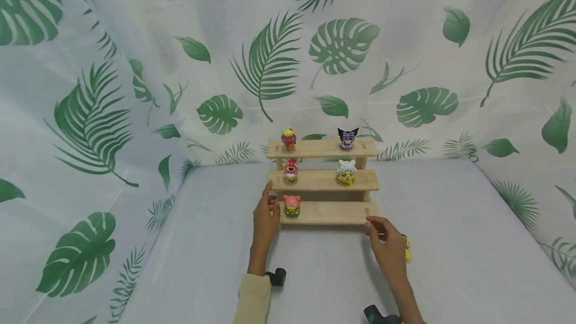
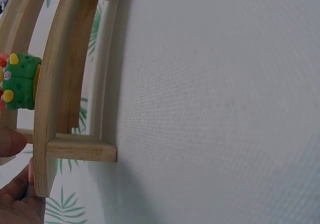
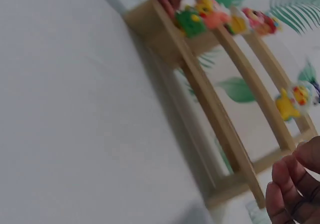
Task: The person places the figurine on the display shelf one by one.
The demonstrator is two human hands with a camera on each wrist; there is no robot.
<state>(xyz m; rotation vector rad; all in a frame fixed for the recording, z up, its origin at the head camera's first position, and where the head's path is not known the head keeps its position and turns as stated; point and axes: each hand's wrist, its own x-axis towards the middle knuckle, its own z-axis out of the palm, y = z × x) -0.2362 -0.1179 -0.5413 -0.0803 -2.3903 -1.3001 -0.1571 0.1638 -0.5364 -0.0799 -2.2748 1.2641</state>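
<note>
A three-tier wooden display stand [image 1: 328, 214] carries small figurines. My left hand [image 1: 266, 216] is at its left side, index finger stretched up to the middle tier's end. In the left wrist view, the thumb [image 2: 11, 142] is beside the lowest plank and fingertips meet its end. A pink figurine in green [image 1: 291, 205] sits on the lowest tier near this hand. My right hand [image 1: 388, 243] is by the lowest plank's right end, thumb near loosely bent fingers. The right wrist view shows these fingers [image 3: 287, 189] holding nothing. A yellow figurine [image 1: 408, 249], partly hidden, lies beyond that hand.
On the middle tier stand a pink figurine with a red hat [image 1: 290, 170] and a white-hooded yellow one [image 1: 346, 172]. The top tier bears a red figurine [image 1: 288, 140] and a black-eared purple one [image 1: 348, 140]. Leaf-print sheeting [image 1: 342, 44] hangs behind the white table [image 1: 216, 224].
</note>
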